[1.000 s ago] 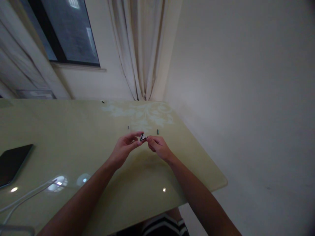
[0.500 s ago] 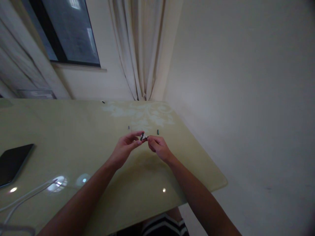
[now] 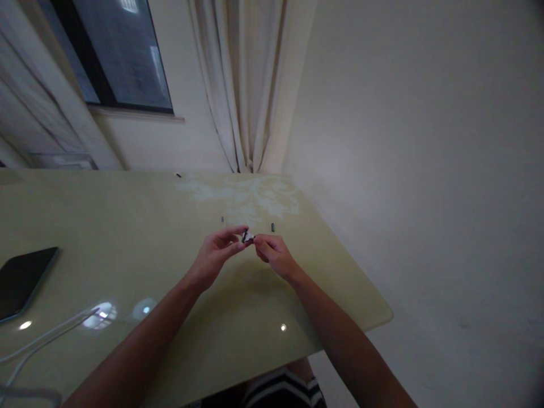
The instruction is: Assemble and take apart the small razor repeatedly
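My left hand and right hand both pinch one tiny part, so I reckon a slip flings it away.

Light: dim, yellowish, from overhead | Glare: lamp spots mirrored on the glossy desk | Shadow: soft, beneath the hands | Window: dark | Edges: wide-angle bend, corners darken | Detail: soft and grainy, tiny item blurred
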A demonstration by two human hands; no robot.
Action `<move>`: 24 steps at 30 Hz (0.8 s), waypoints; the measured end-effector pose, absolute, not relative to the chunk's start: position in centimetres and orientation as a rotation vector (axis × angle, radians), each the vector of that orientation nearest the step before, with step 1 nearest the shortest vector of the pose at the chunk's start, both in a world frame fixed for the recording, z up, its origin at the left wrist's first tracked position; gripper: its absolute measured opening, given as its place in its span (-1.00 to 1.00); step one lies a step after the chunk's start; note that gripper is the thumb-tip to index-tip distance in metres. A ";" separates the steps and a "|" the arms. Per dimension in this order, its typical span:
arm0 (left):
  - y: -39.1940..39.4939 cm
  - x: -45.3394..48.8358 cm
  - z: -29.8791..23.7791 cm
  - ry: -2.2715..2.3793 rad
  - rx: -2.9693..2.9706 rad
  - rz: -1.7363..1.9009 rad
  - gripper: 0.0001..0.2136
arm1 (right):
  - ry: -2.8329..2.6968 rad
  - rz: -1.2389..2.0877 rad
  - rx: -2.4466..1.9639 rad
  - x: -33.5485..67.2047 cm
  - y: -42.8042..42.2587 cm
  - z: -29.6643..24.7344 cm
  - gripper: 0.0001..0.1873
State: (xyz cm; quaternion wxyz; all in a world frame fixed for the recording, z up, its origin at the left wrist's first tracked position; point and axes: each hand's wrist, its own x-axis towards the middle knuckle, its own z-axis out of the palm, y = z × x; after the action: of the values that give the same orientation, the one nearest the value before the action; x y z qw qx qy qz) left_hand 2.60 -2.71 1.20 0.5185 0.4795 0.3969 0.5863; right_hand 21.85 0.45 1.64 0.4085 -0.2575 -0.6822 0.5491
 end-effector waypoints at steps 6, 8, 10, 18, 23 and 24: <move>-2.9 2.8 1.8 1.031 1.193 1.423 -0.60 | -1.725 1.369 -0.683 21.8 0.5 1.7 -0.39; -2.9 2.8 2.0 1.056 1.221 1.425 -0.61 | -1.738 1.384 -0.688 21.8 0.7 1.6 -0.38; -2.9 2.7 2.0 1.067 1.246 1.420 -0.61 | -1.743 1.417 -0.678 21.9 0.7 1.5 -0.37; -3.0 2.8 2.0 1.062 1.203 1.397 -0.59 | -1.772 1.392 -0.713 21.9 0.6 1.5 -0.37; -3.0 3.2 1.8 1.124 1.151 1.377 -0.57 | -1.825 1.319 -0.755 22.0 0.9 1.1 -0.40; -3.0 3.2 1.6 1.119 1.131 1.381 -0.56 | -1.839 1.296 -0.762 22.0 1.0 1.1 -0.40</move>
State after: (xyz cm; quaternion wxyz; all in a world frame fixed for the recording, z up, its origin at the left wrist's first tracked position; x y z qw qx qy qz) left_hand 3.23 -2.96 1.59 0.4946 0.4666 0.4615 0.5697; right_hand 21.99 0.96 1.10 0.3740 -0.2977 -0.7180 0.5059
